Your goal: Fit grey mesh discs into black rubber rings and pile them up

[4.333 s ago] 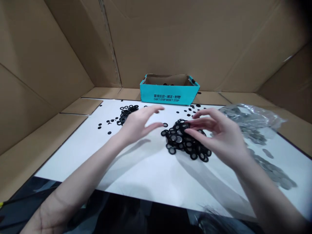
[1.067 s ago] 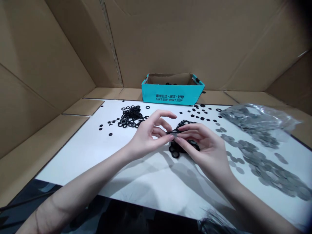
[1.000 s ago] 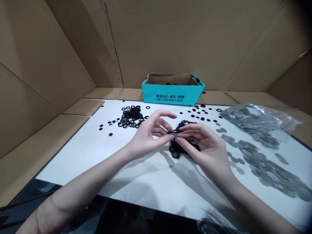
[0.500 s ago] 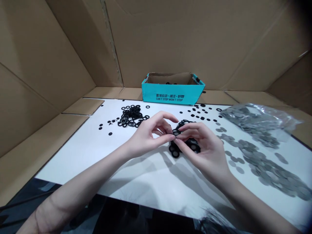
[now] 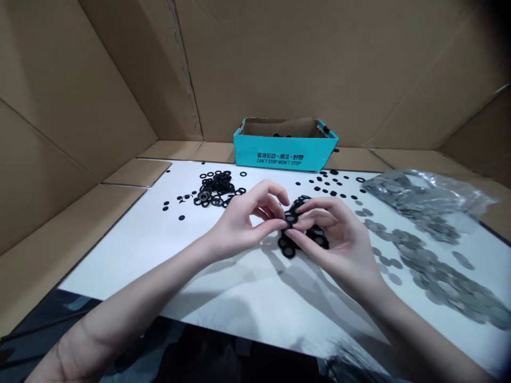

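Between the fingertips of both hands is a small black ring (image 5: 288,224), partly covered by the fingers. My left hand (image 5: 251,215) pinches it from the left with thumb and fingers. From the right, the thumb and bent fingers of my right hand (image 5: 339,231) meet at the same ring. Just behind and below the fingertips lies a pile of black rings with grey discs in them (image 5: 288,251), partly hidden by my right hand. To the left, on the white table (image 5: 131,250), there is a heap of open black rings (image 5: 217,183).
A turquoise box (image 5: 283,151) with black pieces inside stands at the back. Small black discs (image 5: 333,193) are scattered before it. On the right, grey discs (image 5: 443,282) spread beside a clear plastic bag (image 5: 423,189) of more discs. Cardboard walls (image 5: 311,64) surround the table.
The fingers of my right hand have shifted slightly at the ring, its index finger a little higher. My left hand has barely moved, and the whole view has drifted slightly.
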Demonstrator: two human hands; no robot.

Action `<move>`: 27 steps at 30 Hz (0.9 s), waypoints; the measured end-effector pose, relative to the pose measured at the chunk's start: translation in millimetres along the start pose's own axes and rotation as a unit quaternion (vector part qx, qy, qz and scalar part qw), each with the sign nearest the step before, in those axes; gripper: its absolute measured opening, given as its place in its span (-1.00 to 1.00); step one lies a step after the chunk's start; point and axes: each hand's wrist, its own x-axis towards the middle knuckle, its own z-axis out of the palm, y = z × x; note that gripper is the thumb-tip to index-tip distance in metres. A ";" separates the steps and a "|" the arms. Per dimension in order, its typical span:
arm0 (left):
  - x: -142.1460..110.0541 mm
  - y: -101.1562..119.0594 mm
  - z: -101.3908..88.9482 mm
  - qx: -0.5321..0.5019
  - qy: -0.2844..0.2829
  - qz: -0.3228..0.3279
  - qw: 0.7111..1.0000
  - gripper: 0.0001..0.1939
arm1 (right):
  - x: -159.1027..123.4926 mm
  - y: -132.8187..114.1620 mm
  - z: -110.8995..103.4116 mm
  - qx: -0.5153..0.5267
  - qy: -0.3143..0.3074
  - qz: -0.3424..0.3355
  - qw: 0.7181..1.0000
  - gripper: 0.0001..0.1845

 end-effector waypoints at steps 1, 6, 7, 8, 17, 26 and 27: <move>-0.2 -0.1 -0.4 0.004 -0.003 0.003 1.000 -0.78 | 0.4 -0.2 -0.9 -0.001 -0.008 -0.001 1.000 -0.72; -1.1 -1.1 2.3 0.000 0.012 -0.009 1.000 -0.76 | 1.5 -2.2 -2.8 0.002 -0.031 0.012 0.999 -0.75; -1.2 -1.2 3.4 -0.005 0.017 -0.013 1.000 -0.75 | 1.7 -2.5 -2.5 0.011 -0.031 0.017 0.999 -0.74; -1.3 -1.3 4.3 -0.009 0.021 -0.016 1.000 -0.75 | 2.1 -2.8 -2.2 0.022 -0.030 0.024 0.999 -0.74; -0.7 1.4 -1.6 -0.004 -0.037 0.007 0.999 -0.77 | 7.7 -5.1 -5.6 0.157 -0.076 0.106 0.979 -0.57; 0.1 4.3 -8.4 -0.050 -0.088 -0.022 0.995 -0.76 | 6.6 -4.7 -7.4 0.134 -0.083 0.082 0.984 -0.63; -0.1 4.1 -7.9 -0.053 -0.085 -0.026 0.995 -0.76 | 6.5 -4.3 -7.2 0.133 -0.082 0.079 0.985 -0.64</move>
